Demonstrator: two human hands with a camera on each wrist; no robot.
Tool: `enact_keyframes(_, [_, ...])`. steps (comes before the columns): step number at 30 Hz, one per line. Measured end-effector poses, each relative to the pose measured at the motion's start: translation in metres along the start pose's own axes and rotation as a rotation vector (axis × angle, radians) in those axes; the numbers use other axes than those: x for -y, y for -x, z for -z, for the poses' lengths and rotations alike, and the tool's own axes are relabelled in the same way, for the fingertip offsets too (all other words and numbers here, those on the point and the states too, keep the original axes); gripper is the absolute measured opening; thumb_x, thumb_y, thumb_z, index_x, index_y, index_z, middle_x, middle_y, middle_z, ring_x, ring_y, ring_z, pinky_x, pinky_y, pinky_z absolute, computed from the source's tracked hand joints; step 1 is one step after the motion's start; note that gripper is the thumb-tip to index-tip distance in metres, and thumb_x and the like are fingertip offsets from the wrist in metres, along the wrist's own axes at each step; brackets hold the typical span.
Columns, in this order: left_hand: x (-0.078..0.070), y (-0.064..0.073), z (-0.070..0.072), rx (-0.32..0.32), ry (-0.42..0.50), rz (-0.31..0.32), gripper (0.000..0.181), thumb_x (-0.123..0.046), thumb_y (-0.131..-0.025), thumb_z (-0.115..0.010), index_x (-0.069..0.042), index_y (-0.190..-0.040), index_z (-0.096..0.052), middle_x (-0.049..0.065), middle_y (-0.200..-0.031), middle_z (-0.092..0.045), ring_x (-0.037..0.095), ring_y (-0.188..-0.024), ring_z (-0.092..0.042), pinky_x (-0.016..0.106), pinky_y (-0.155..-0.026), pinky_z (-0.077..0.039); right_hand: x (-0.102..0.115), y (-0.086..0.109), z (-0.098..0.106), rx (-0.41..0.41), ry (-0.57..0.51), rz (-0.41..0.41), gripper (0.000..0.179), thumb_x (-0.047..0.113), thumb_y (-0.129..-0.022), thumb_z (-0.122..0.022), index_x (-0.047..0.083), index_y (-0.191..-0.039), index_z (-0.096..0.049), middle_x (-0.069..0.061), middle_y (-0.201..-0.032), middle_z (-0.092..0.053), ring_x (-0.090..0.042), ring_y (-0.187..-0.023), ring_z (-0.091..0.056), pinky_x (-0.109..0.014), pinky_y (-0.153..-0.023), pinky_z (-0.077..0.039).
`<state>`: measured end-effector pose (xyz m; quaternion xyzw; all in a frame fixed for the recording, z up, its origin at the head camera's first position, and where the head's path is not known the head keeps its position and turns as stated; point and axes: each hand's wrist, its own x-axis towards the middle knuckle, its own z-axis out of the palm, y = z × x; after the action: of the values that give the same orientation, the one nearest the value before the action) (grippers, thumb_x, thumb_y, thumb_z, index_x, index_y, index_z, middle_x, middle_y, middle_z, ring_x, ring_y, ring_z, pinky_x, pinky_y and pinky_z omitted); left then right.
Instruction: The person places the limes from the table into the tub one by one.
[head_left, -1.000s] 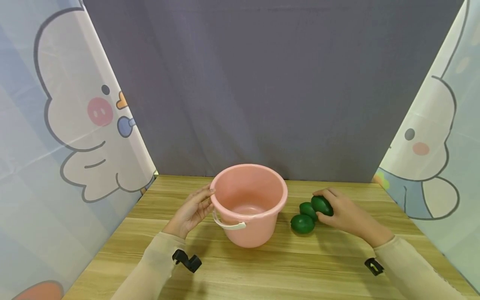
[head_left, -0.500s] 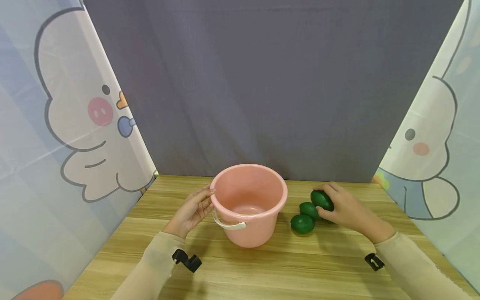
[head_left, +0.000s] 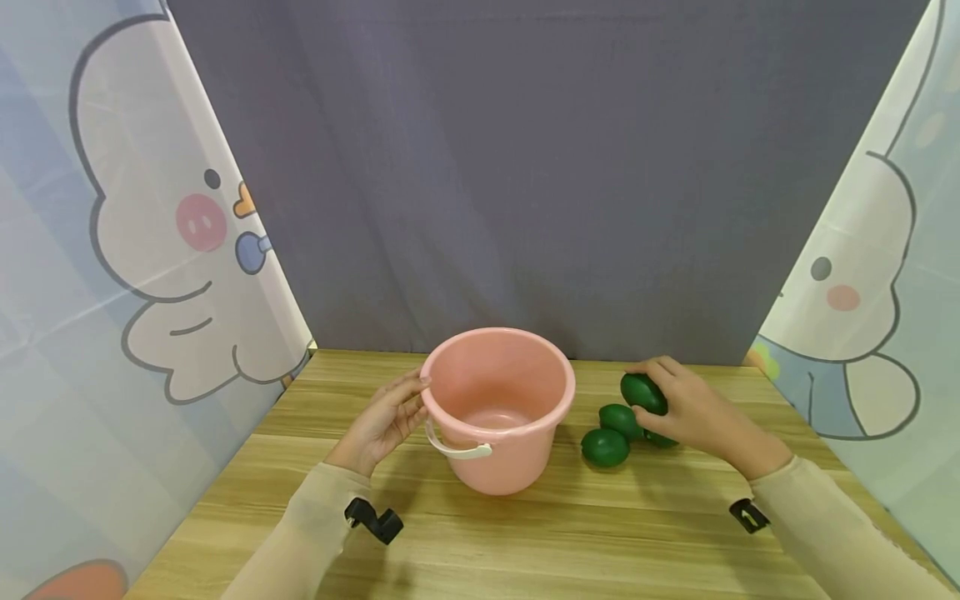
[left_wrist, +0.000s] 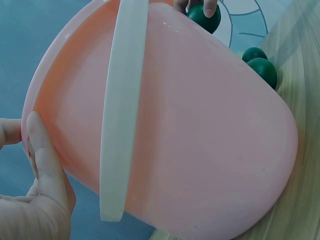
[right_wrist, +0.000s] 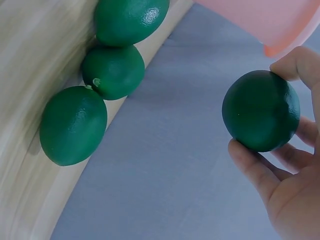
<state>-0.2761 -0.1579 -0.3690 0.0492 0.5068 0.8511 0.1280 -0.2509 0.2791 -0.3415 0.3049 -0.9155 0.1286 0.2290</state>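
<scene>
Gripping 1 green fruit (head_left: 642, 393) in half-curled right hand (head_left: 697, 417), clear of 3 others (head_left: 605, 448), right of bucket (head_left: 501, 468); pinching rim (head_left: 500, 436) with left hand (head_left: 381, 427).

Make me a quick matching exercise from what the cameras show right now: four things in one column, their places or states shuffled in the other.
Column one:
1. Left hand
2. Right hand
3. Bucket handle
4. Three green fruits

Column two:
A. White, lowered along the side of the pink bucket
B. Grouped on the wood-grain tabletop, beside the bucket
C. Pinching the bucket's rim
D. Holding a fourth green fruit up off the tabletop

Right pairs: 1-C, 2-D, 3-A, 4-B.
</scene>
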Motion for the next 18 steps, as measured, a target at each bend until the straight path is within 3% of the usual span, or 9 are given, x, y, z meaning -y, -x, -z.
enact_keyframes(18, [-0.001,0.000,-0.001,-0.003,0.007,0.007,0.052,-0.006,-0.101,-0.053,-0.001,-0.150,-0.034,0.007,-0.110,-0.059,0.006,-0.075,-0.063,0.011,-0.065,-0.056,0.004,-0.013,0.006,-0.036,0.000,0.062,0.050,0.014,-0.080,-0.080,0.002,-0.125,-0.061,-0.013,-0.115,-0.061,-0.022,-0.089,-0.061,-0.038,-0.064,-0.058])
